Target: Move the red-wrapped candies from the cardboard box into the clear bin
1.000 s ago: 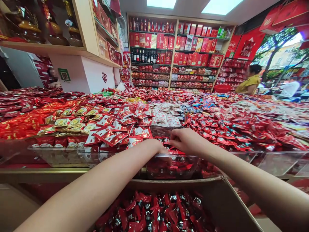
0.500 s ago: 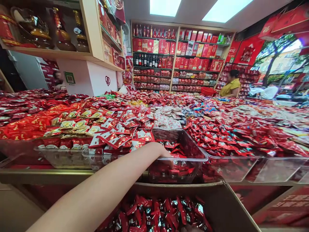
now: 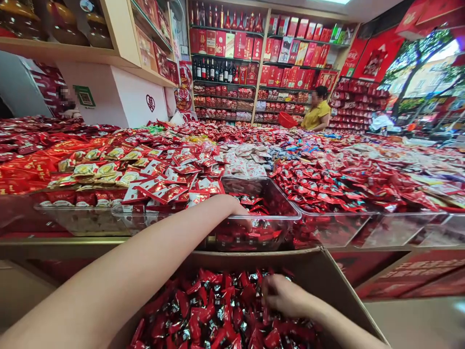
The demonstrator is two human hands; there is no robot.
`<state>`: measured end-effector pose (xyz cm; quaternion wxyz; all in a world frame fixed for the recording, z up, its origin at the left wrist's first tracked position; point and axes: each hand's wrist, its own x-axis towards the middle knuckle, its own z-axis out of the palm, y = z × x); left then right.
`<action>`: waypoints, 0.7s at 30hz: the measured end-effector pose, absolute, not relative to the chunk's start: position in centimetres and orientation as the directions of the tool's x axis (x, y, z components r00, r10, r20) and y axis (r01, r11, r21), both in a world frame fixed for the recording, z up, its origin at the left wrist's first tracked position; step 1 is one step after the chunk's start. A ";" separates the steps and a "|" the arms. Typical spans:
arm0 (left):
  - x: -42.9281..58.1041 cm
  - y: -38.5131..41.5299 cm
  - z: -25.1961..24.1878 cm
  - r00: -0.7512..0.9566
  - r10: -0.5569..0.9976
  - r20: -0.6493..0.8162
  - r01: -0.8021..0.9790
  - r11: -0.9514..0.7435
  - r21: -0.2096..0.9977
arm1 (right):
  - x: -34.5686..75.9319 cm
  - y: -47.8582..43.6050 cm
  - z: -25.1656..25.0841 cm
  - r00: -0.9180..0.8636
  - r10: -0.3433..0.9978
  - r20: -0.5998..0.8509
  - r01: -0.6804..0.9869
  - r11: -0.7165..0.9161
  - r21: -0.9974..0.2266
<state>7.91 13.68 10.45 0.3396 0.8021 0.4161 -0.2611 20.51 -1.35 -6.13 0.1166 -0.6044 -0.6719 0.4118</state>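
Note:
My left hand [image 3: 242,213] is down inside a clear plastic bin [image 3: 286,206], seen partly through its front wall. Its fingers are mostly hidden, so I cannot tell how they are set. Small red wrapped packets [image 3: 256,231] lie in the bottom of this bin. Below and in front of it stands an open cardboard box [image 3: 337,281] holding many shiny red-and-black packets [image 3: 221,310]. At the right side of the box, my right hand [image 3: 281,295] has its fingers curled down around red packets, slightly blurred.
White-and-red packets [image 3: 163,189] are heaped at the bin's left, red ones [image 3: 327,189] at its right. A gold-edged counter [image 3: 72,240] carries the bins. Shelves of bottles and boxes [image 3: 225,43] line the back. A person in yellow [image 3: 317,116] stands beyond the heaps, near a red basket [image 3: 287,119].
My right hand has come into fuller view in the cardboard box. My left hand stays in the bin. The view has tilted down, and the person in yellow appears further left.

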 end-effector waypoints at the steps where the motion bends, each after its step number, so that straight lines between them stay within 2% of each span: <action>1: 8.0 13.7 10.3 0.486 0.466 -0.739 0.861 -0.402 0.312 | 20.7 -1.2 -4.9 -0.261 0.913 -0.313 0.597 -0.102 -0.796; 3: 8.0 13.7 10.1 0.417 0.404 -0.814 0.891 -0.359 0.278 | 20.8 -1.0 -2.9 -0.294 0.917 -0.271 0.322 -0.172 -0.931; 5: 8.0 13.8 9.8 0.371 0.356 -0.858 0.910 -0.325 0.258 | 20.9 -1.2 -1.7 -0.305 0.918 -0.255 0.116 -0.230 -0.966; 7: 8.0 13.9 9.5 0.346 0.322 -0.881 0.920 -0.302 0.251 | 20.7 -1.4 -1.2 -0.301 0.918 -0.259 -0.001 -0.272 -0.962; 10: 8.0 14.1 9.3 0.336 0.300 -0.893 0.924 -0.290 0.250 | 20.5 -1.7 -1.3 -0.262 0.927 -0.270 -0.078 -0.299 -0.951; 16: 8.0 14.0 10.0 0.386 0.355 -0.852 0.902 -0.339 0.268 | 19.7 -1.8 -1.1 -0.190 0.946 -0.265 -0.104 -0.287 -0.952; 21: 7.7 13.7 10.8 0.493 0.452 -0.743 0.853 -0.419 0.311 | 18.6 -2.1 0.6 -0.277 0.940 -0.199 -0.173 -0.253 -0.952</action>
